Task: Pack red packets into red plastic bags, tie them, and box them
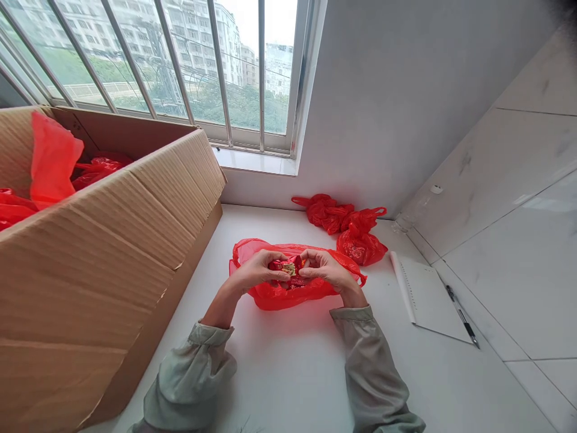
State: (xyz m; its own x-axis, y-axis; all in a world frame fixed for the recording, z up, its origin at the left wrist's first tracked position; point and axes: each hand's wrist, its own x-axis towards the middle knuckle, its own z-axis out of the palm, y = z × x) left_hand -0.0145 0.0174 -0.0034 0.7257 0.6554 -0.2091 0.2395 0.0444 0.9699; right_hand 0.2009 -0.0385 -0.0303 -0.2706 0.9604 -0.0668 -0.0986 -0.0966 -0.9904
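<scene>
Over an opened red plastic bag (270, 300) on the white table, my left hand (259, 272) and my right hand (328, 270) face each other. Thumbs and fingers of both pinch a small red packet with gold print (291, 268) between them. Its exact kind is too small to make out. More shiny red wrapped pieces (296, 282) lie just beneath it inside the bag. The bag's rim spreads loosely around both hands.
At the left stands a large cardboard box (148, 222) with red bags inside. Against the wall lie a crumpled red bag (328, 213) and a knotted, filled red bag (360, 243). A notebook (433, 300) and a pen (463, 317) rest at the right, near a clear plastic bottle (412, 216).
</scene>
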